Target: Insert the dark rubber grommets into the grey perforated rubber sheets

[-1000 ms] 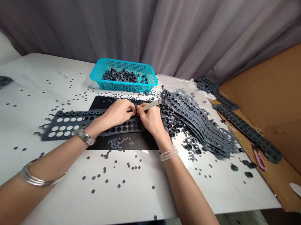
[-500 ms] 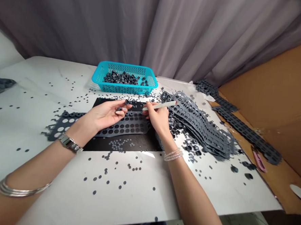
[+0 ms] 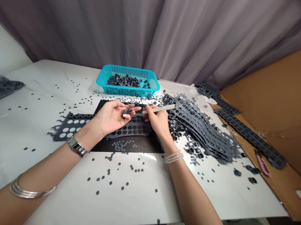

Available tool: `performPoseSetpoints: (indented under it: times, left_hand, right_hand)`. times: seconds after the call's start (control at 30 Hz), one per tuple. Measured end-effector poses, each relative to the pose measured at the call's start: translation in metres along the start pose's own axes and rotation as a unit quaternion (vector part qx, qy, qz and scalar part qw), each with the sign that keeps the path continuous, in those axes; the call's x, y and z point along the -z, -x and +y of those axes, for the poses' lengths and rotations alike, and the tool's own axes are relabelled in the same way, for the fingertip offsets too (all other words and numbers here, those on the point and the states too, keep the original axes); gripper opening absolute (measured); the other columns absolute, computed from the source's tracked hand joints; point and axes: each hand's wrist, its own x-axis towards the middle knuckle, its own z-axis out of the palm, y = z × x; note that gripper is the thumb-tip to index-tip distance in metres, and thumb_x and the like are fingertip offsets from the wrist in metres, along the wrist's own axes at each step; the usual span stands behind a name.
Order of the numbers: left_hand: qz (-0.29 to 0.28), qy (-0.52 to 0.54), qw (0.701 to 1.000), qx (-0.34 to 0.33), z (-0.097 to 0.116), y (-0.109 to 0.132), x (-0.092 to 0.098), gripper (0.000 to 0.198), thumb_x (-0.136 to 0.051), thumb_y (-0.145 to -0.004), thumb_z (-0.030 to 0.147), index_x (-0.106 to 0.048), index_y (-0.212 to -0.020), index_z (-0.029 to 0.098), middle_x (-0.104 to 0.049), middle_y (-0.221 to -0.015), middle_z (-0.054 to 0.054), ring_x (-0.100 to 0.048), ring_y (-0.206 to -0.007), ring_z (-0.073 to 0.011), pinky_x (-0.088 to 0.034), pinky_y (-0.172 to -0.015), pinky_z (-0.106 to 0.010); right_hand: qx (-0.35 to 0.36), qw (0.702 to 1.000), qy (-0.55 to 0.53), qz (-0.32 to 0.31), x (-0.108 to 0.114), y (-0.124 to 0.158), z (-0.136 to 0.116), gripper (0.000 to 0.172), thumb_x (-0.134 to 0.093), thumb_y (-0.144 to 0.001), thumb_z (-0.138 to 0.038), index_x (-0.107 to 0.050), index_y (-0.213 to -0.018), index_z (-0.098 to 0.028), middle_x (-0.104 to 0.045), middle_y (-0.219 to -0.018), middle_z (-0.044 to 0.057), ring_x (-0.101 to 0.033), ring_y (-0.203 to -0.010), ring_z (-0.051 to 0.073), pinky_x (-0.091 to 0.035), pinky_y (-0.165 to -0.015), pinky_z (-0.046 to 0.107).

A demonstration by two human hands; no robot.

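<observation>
— What's in the left hand (image 3: pixel 111 117)?
— A few small grey rings (image 3: pixel 126 111), pinched at its fingertips above the punched sheet (image 3: pixel 129 128) on the tabletop (image 3: pixel 60 175).
— And the right hand (image 3: pixel 158 119)?
— Grip clenched on a pale stick (image 3: pixel 161 108); its tip is hard to make out.
— The basket (image 3: pixel 128 81)?
— Behind, holding rings.

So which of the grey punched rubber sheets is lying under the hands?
The single grey punched rubber sheet lying flat across the black mat; the others are heaped to the right.
</observation>
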Motion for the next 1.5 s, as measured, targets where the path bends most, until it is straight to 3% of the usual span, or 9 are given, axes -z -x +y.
performPoseSetpoints:
  times: [0.2, 0.37, 0.5, 0.83, 0.93, 1.07, 1.13, 1.27, 1.5]
  left_hand:
    - [0.004, -0.163, 0.983, -0.082, 0.000, -0.008, 0.005, 0.014, -0.063, -0.079, 0.014, -0.069, -0.092, 0.011, -0.050, -0.066, 0.000, -0.043, -0.050, -0.0054, -0.021, -0.035, -0.013]
    - [0.078, -0.588, 0.778, -0.206, -0.007, -0.015, 0.006, 0.026, -0.054, -0.082, 0.015, -0.076, -0.094, 0.019, -0.061, -0.069, -0.001, -0.045, -0.050, -0.0101, -0.031, -0.045, -0.022]
    - [0.092, -0.741, 0.615, -0.253, -0.009, -0.015, 0.003, 0.033, -0.049, -0.087, 0.020, -0.078, -0.103, 0.019, -0.070, -0.069, -0.003, -0.062, -0.068, -0.0190, -0.045, -0.067, -0.029]
    - [0.056, -0.808, 0.515, -0.281, -0.018, -0.023, 0.008, 0.023, -0.057, -0.084, 0.024, -0.076, -0.097, 0.018, -0.075, -0.095, -0.010, -0.066, -0.088, -0.0250, -0.046, -0.076, -0.033]
    - [0.040, -0.765, 0.570, -0.295, -0.015, -0.018, 0.006, 0.013, -0.061, -0.081, 0.021, -0.074, -0.079, 0.019, -0.067, -0.074, -0.004, -0.059, -0.072, -0.0192, -0.042, -0.066, -0.029]
    - [0.059, -0.451, 0.847, -0.274, 0.002, -0.002, 0.005, 0.004, -0.073, -0.077, 0.019, -0.069, -0.078, 0.018, -0.051, -0.065, 0.003, -0.039, -0.053, -0.0075, -0.028, -0.046, -0.021]
    - [0.061, -0.245, 0.940, -0.229, 0.011, 0.003, 0.006, 0.006, -0.072, -0.079, 0.014, -0.066, -0.078, 0.015, -0.053, -0.071, 0.002, -0.039, -0.053, -0.0046, -0.025, -0.041, -0.017]
    - [0.069, -0.046, 0.990, -0.110, 0.013, 0.004, 0.006, 0.010, -0.060, -0.089, 0.008, -0.064, -0.080, 0.011, -0.060, -0.081, -0.006, -0.048, -0.057, -0.0038, -0.033, -0.041, -0.011]
    - [0.070, 0.027, 0.996, -0.044, -0.001, 0.004, -0.001, 0.014, -0.054, -0.093, 0.007, -0.064, -0.083, 0.009, -0.066, -0.092, -0.015, -0.060, -0.069, -0.0087, -0.045, -0.048, -0.011]
  right_hand:
    - [0.014, 0.998, 0.032, -0.053, -0.005, 0.002, 0.002, 0.027, -0.056, -0.091, -0.039, -0.070, -0.079, -0.018, -0.072, -0.066, 0.004, -0.069, -0.059, 0.018, -0.055, -0.057, 0.027]
    - [0.041, 0.994, 0.075, -0.074, -0.005, 0.004, -0.001, 0.027, -0.055, -0.092, -0.037, -0.070, -0.079, -0.019, -0.073, -0.067, 0.003, -0.068, -0.061, 0.017, -0.054, -0.061, 0.027]
    - [0.052, 0.991, 0.092, -0.080, -0.004, 0.004, -0.003, 0.027, -0.055, -0.093, -0.037, -0.070, -0.079, -0.019, -0.072, -0.067, 0.003, -0.068, -0.062, 0.017, -0.052, -0.061, 0.026]
    - [0.118, 0.972, 0.185, -0.085, -0.005, 0.007, -0.011, 0.027, -0.053, -0.093, -0.026, -0.068, -0.072, -0.021, -0.071, -0.069, 0.002, -0.066, -0.065, 0.017, -0.044, -0.062, 0.024]
    - [0.118, 0.970, 0.200, -0.073, -0.007, 0.007, -0.013, 0.026, -0.052, -0.093, -0.024, -0.068, -0.072, -0.021, -0.072, -0.070, 0.003, -0.067, -0.067, 0.019, -0.045, -0.064, 0.026]
    - [0.082, 0.982, 0.157, -0.065, -0.009, 0.004, -0.008, 0.025, -0.054, -0.092, -0.027, -0.068, -0.072, -0.021, -0.072, -0.067, 0.004, -0.069, -0.065, 0.020, -0.049, -0.066, 0.028]
    - [0.052, 0.991, 0.113, -0.058, -0.009, 0.003, -0.004, 0.027, -0.054, -0.092, -0.031, -0.069, -0.072, -0.020, -0.071, -0.065, 0.004, -0.069, -0.064, 0.020, -0.052, -0.065, 0.029]
    - [0.001, 0.999, 0.028, -0.023, -0.003, 0.002, -0.002, 0.031, -0.054, -0.090, -0.039, -0.070, -0.076, -0.018, -0.072, -0.067, 0.004, -0.071, -0.064, 0.019, -0.056, -0.058, 0.027]
    - [-0.032, 0.998, -0.034, 0.036, 0.004, 0.004, -0.009, 0.031, -0.057, -0.086, -0.042, -0.073, -0.082, -0.015, -0.072, -0.067, 0.007, -0.071, -0.063, 0.021, -0.059, -0.051, 0.029]
